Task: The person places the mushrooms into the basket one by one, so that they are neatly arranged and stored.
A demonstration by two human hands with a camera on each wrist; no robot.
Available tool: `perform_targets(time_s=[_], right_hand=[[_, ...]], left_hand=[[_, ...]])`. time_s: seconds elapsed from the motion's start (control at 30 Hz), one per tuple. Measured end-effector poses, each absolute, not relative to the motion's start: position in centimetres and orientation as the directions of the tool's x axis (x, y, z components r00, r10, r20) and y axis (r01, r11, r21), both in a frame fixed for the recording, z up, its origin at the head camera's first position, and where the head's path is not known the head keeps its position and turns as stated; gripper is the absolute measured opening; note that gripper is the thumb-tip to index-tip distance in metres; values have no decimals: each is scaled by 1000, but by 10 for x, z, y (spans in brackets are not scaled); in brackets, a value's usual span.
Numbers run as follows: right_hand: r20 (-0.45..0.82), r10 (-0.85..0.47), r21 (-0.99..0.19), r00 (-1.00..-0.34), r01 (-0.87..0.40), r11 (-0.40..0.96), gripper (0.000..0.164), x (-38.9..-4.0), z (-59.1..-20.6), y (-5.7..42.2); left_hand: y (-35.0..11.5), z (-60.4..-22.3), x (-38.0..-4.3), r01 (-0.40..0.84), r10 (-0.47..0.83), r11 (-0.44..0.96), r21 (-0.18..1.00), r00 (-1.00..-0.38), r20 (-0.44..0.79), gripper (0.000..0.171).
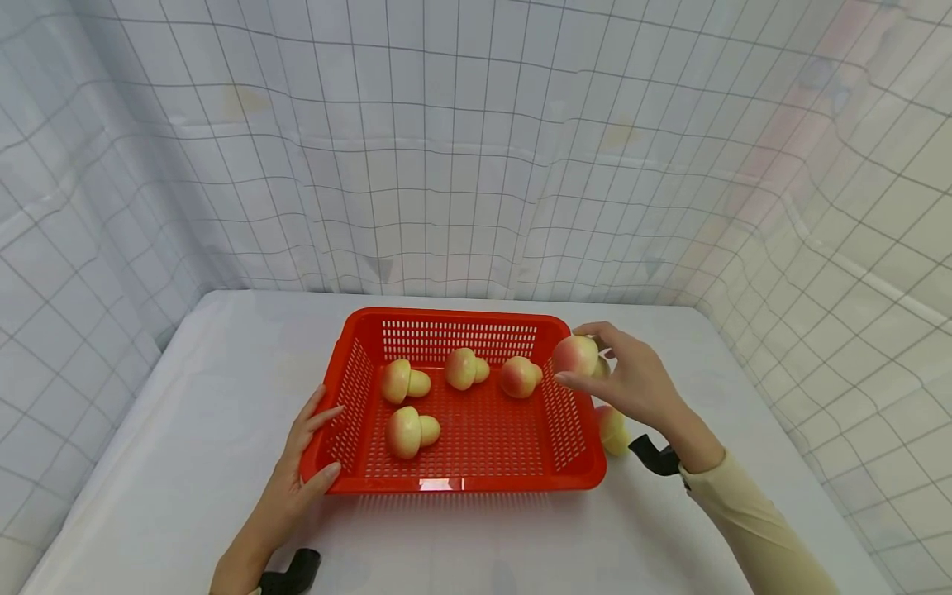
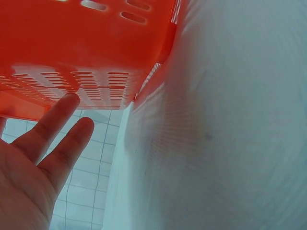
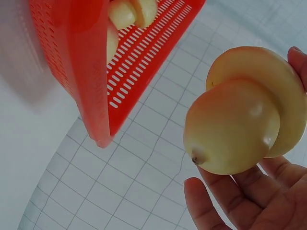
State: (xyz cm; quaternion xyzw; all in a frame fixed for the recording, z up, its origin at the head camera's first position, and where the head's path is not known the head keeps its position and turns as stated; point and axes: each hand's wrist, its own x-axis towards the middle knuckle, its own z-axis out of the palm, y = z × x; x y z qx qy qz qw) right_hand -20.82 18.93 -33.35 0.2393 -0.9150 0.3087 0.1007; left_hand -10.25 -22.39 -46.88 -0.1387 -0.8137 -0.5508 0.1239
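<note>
A red plastic basket (image 1: 461, 483) with slotted walls stands on the white table. Several yellow-and-red toy mushrooms lie inside it, one of them the front-left toy mushroom (image 1: 405, 432). My left hand (image 1: 286, 479) holds the basket's left rim, thumb and one finger over the edge; two fairly straight fingers (image 2: 64, 148) show beside the outer wall in the left wrist view. Above the basket's right rim, my right hand (image 1: 632, 376) grips another toy mushroom (image 3: 235, 124) between thumb and fingers, its rounded stem facing the right wrist camera.
One more toy mushroom (image 1: 613, 430) lies on the table just outside the basket's right wall, partly hidden by it. White grid-patterned curtains (image 1: 461, 165) enclose the back and sides. A black wrist mount (image 1: 654, 454) sticks out from the right wrist.
</note>
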Motion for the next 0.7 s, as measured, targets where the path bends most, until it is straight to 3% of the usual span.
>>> perform_targets(time_s=[0.27,0.7], right_hand=[[288,-421,-479,-860,-510,714,62,-210,-321,177],[239,-517,-476,-822,-563,676,55,-212,-315,154]], left_hand=[[-223,-468,-102,353,88,348,868,-935,345,64],[-223,-468,-102,360,84,362,860,-931,354,65]])
